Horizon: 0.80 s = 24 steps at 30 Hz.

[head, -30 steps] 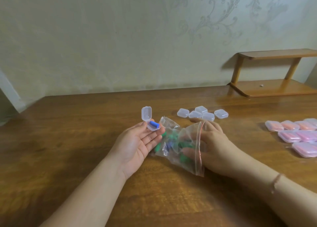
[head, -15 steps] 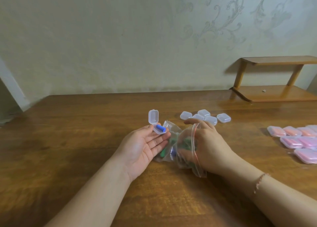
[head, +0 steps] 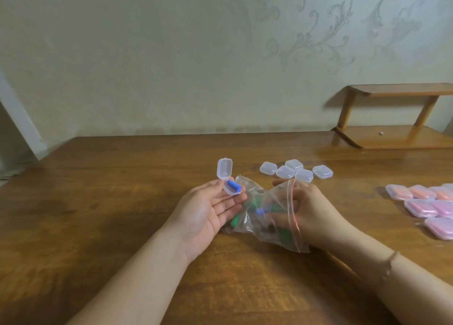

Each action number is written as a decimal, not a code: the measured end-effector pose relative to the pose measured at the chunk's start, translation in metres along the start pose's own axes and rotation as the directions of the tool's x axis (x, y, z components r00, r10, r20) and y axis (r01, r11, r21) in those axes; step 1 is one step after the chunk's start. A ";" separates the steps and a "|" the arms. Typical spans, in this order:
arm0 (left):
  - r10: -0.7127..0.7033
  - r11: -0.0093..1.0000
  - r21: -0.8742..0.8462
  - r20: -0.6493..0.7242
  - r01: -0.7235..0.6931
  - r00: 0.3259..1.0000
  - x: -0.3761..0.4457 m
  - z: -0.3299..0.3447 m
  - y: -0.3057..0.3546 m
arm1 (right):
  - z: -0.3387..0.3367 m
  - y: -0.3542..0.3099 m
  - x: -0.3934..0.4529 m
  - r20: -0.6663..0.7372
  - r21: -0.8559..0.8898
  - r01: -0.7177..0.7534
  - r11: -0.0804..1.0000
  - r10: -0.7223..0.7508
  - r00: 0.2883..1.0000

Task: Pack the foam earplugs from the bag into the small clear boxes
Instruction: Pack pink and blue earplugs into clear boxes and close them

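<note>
In the head view, the left hand (head: 208, 212) lies palm up over the wooden tabletop (head: 98, 202), its fingers nearly straight and its grip released, carrying a small clear box (head: 231, 188) on the fingertips. The box's hinged lid (head: 224, 168) stands open and upright at its far side, and a blue foam earplug (head: 233, 186) lies inside (something orange shows just at the box's right edge, too small to tell what). Just right of that hand, a clear zip bag (head: 269, 214) with a red seal strip (head: 293, 207) lies crumpled on the tabletop, touching the left fingertips. The right hand (head: 311, 212) is pushed in through the bag's mouth, fingers curled among the earplugs; whether its grip has closed on one cannot be told through the wrinkled plastic. Green earplugs (head: 236, 220) and a blue one (head: 260, 211) show inside the bag. Farther back, behind the right hand, five empty clear boxes (head: 284, 171) sit closed in a loose cluster. Well apart at the right edge, a group of closed boxes filled with pink and orange earplugs (head: 421, 207) lies in rows. At the far right, a two-tier wooden shelf (head: 397, 138) stands against the patterned wall (head: 171, 55).
</note>
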State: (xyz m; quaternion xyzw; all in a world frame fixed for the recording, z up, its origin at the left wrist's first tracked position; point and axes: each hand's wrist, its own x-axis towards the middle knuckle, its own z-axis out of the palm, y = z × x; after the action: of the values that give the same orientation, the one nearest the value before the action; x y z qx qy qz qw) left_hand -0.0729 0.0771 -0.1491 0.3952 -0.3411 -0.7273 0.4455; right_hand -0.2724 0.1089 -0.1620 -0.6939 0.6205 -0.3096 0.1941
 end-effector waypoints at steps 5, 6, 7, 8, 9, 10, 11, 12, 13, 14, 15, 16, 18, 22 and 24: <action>0.015 1.000 0.021 0.016 -0.015 1.000 0.000 0.000 -0.001 | 0.008 0.000 -0.001 0.007 0.011 -0.010 1.000 0.010 1.000; 0.018 1.000 0.022 0.019 -0.018 1.000 0.000 -0.001 -0.001 | 0.007 0.000 -0.001 0.008 0.026 -0.024 0.999 0.023 1.000; 0.020 1.000 0.022 0.021 -0.021 1.000 0.000 0.000 -0.001 | 0.005 0.000 -0.001 0.003 0.048 -0.041 0.998 0.041 0.999; 0.022 0.999 0.025 0.022 -0.023 0.999 0.000 -0.001 -0.001 | 0.002 0.000 -0.001 -0.011 0.085 -0.058 0.995 0.059 0.998; 0.024 0.999 0.031 0.024 -0.025 0.999 0.001 -0.001 -0.001 | 0.001 -0.001 -0.002 -0.027 0.136 -0.066 0.989 0.070 0.997; 0.027 0.999 0.037 0.027 -0.028 0.999 0.001 -0.001 -0.001 | 0.000 -0.003 -0.003 -0.028 0.194 -0.076 0.978 0.083 0.996; 0.031 0.999 0.042 0.030 -0.032 0.999 0.001 -0.001 -0.001 | -0.001 -0.004 -0.004 -0.013 0.243 -0.091 0.966 0.097 0.995; 0.035 0.998 0.045 0.033 -0.036 0.999 0.001 -0.001 -0.001 | -0.001 -0.005 -0.005 0.006 0.277 -0.106 0.955 0.109 0.994; 0.038 0.998 0.046 0.035 -0.039 0.999 0.001 -0.001 -0.002 | -0.001 -0.005 -0.005 0.018 0.285 -0.114 0.952 0.114 0.993; 0.040 0.998 0.048 0.038 -0.042 0.998 0.001 -0.001 -0.002 | 0.000 -0.006 -0.005 0.026 0.299 -0.123 0.946 0.120 0.992; 0.042 0.998 0.049 0.041 -0.044 0.998 0.001 -0.001 -0.002 | -0.001 -0.006 -0.006 0.037 0.323 -0.140 0.936 0.135 0.990; 0.044 0.998 0.051 0.044 -0.047 0.998 0.001 -0.001 -0.002 | -0.002 -0.006 -0.006 0.055 0.363 -0.174 0.915 0.165 0.985; 0.049 0.998 0.048 0.049 -0.052 0.998 0.001 -0.001 -0.002 | -0.003 -0.007 -0.007 0.065 0.419 -0.226 0.879 0.219 0.974; 0.043 0.998 0.044 0.049 -0.045 0.998 0.001 -0.001 -0.002 | -0.003 -0.009 -0.007 0.046 0.378 -0.228 0.897 0.228 0.973; 0.044 0.998 0.052 0.047 -0.046 0.998 0.001 -0.001 -0.002 | -0.004 -0.011 -0.008 0.068 0.425 -0.246 0.871 0.240 0.968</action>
State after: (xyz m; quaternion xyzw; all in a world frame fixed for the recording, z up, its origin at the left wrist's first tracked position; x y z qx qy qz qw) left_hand -0.0733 0.0771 -0.1514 0.3822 -0.3791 -0.7167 0.4433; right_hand -0.2670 0.1189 -0.1533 -0.5525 0.6179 -0.4074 0.3834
